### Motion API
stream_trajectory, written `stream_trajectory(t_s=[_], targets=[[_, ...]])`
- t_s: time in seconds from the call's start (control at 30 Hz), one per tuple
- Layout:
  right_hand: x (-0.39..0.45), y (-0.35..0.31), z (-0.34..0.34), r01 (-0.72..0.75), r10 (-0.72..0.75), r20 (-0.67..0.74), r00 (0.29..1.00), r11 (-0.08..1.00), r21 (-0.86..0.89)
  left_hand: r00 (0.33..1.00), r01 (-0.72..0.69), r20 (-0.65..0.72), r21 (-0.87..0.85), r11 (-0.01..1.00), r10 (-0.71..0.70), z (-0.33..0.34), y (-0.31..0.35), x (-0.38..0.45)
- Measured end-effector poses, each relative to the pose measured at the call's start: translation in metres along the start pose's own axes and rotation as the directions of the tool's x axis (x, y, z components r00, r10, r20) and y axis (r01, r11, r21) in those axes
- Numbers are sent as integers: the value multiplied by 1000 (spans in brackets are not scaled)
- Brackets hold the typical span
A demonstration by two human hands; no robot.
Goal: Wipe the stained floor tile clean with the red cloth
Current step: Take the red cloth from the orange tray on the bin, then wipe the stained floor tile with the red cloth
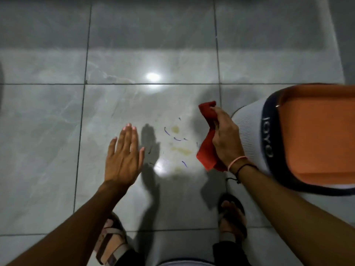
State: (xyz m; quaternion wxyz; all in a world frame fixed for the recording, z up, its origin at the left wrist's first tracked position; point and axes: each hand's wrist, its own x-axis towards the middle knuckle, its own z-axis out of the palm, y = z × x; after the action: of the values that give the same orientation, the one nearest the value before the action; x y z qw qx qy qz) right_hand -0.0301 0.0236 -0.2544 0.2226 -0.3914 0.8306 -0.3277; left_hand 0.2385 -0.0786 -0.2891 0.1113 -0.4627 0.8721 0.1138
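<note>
A grey marbled floor tile (119,104) in the middle of the view carries yellowish stains (181,149) and short blue-purple pen marks (166,131). My right hand (225,139) hovers just right of the stains, shut on a red cloth (207,148) that hangs folded above the tile. Left of the stains, my left hand (124,156) is held flat with fingers together and extended, holding nothing; its shadow falls on the tile.
A white stool-like object with a dark rim and orange top (315,135) stands close at the right, behind my right arm. My two sandalled feet (113,239) (233,215) stand at the tile's near edge. Glossy grey tiles extend ahead and to the left.
</note>
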Motion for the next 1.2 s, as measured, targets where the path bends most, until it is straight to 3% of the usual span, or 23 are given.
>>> stream_trajectory(t_s=[0.17,0.27,0.33,0.43,0.53,0.73,0.83,1.03,1.2], targets=[[19,116,86,-175,169,-60,984,978,-111,994,105,31,-43,994,-103,111,-86,1],[39,162,116,-90,99,18,995,958,-273,993,120,23,-88,989,-118,155,-122,1],[53,171,130,2,20,57,998,932,-363,996,65,-55,-68,996,-69,174,-139,1],[84,167,145,117,-96,70,993,901,-418,984,-25,-178,-44,999,17,196,-157,5],[124,146,163,226,-188,128,974,860,-457,968,-25,-253,-54,998,11,205,-164,9],[158,72,231,377,-325,193,926,790,-483,969,-32,-246,-60,998,16,207,-170,10],[117,53,258,525,-402,342,849,709,-471,967,-43,-252,-56,997,28,208,-170,10],[18,70,256,732,-521,561,644,633,-252,966,-44,-259,-69,997,25,207,-170,9],[58,86,240,675,-503,458,733,618,-403,963,-48,-270,-63,997,29,207,-170,10]])
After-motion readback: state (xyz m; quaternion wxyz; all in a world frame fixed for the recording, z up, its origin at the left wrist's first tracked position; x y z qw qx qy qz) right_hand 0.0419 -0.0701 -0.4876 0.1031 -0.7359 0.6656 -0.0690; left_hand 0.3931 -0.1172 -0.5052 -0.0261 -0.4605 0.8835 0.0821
